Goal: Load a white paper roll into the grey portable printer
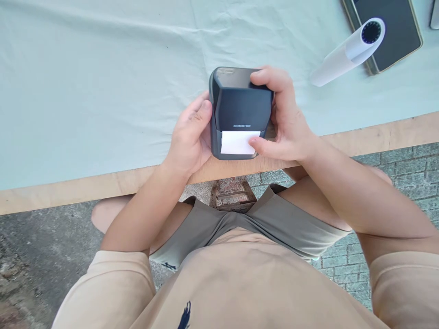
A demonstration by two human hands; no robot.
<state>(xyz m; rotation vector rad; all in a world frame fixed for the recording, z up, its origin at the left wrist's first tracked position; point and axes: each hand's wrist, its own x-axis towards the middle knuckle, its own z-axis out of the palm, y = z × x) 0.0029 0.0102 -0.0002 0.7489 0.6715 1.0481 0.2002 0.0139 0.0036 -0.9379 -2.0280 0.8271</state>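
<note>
A black label printer (244,107) marked NIIMBOT is held up over the table's near edge, between my two hands. My left hand (192,132) grips its left side, with the thumb along the edge and the other fingers hidden behind. On the right side, my right hand (286,119) clasps the printer, its index finger on the glossy top. The right thumb rests on a white label strip (238,142) that sticks out of the printer's front slot.
At the upper right, a white cylindrical device (346,55) with a dark round end overlaps a dark-screened phone (394,36). A pale cloth (103,91) covers the table, leaving a bare wooden edge (384,132). Part of a grey object (435,16) shows in the corner.
</note>
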